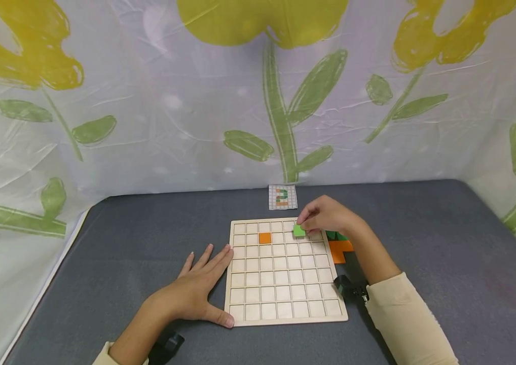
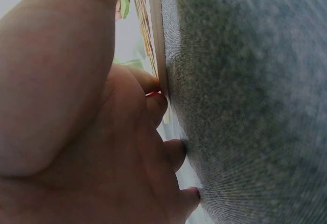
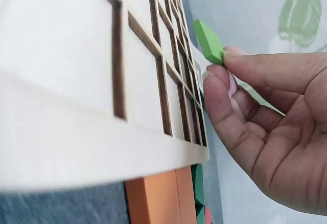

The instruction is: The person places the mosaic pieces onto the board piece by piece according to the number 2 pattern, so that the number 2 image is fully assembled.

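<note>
One light green tile (image 1: pixel 299 231) pinched between thumb and fingertips of my right hand (image 1: pixel 328 215), held just above the grid board (image 1: pixel 267 279) near its far edge, toward the far right corner. My left hand (image 1: pixel 200 289): released, fingers spread, index fingertip touching the board's left edge, thumb at its near left corner. Orange square (image 1: pixel 264 238) sits second row from the far edge. Orange pieces (image 1: pixel 341 249) on the desk (image 1: pixel 422 279) beside the right edge.

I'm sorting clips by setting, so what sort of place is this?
Probably a small tabletop puzzle area, perhaps staged: a dark grey table, a flower-printed sheet behind it, and a gridded wooden board with an orange tile.
</note>
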A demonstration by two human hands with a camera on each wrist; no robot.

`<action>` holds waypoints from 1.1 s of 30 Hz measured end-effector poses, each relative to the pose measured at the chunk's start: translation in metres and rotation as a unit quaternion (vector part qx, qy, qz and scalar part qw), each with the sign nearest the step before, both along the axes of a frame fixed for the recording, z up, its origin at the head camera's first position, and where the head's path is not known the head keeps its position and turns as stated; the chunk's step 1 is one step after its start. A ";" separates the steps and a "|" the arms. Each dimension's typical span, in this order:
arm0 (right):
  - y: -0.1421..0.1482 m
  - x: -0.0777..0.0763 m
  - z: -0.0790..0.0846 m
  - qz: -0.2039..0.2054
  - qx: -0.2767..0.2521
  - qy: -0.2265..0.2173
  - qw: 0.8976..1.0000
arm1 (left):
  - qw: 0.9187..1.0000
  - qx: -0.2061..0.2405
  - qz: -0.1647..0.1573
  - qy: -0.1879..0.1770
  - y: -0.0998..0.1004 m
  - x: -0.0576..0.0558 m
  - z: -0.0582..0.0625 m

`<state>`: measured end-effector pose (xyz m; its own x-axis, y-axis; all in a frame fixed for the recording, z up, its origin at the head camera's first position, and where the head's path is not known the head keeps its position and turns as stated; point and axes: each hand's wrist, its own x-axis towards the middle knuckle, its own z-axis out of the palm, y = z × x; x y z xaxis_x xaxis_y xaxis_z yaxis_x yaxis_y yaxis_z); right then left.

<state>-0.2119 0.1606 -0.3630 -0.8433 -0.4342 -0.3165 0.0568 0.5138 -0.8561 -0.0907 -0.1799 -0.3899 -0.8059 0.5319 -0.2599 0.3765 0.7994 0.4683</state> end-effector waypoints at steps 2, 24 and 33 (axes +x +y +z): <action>-0.002 0.000 -0.001 0.000 -0.003 -0.002 1.000 | 1.000 0.002 -0.001 -0.001 0.000 0.000 0.001; -0.037 0.012 -0.006 -0.003 0.014 0.022 1.000 | 1.000 0.005 -0.005 0.011 0.000 0.000 0.000; -0.044 0.012 -0.008 -0.006 0.026 0.037 0.999 | 1.000 0.002 -0.002 0.012 0.000 0.001 0.000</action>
<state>-0.1998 0.1170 -0.3715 -0.8706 -0.4079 -0.2750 0.0012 0.5572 -0.8304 -0.0901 -0.1795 -0.3895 -0.8092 0.5368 -0.2388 0.3911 0.7954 0.4630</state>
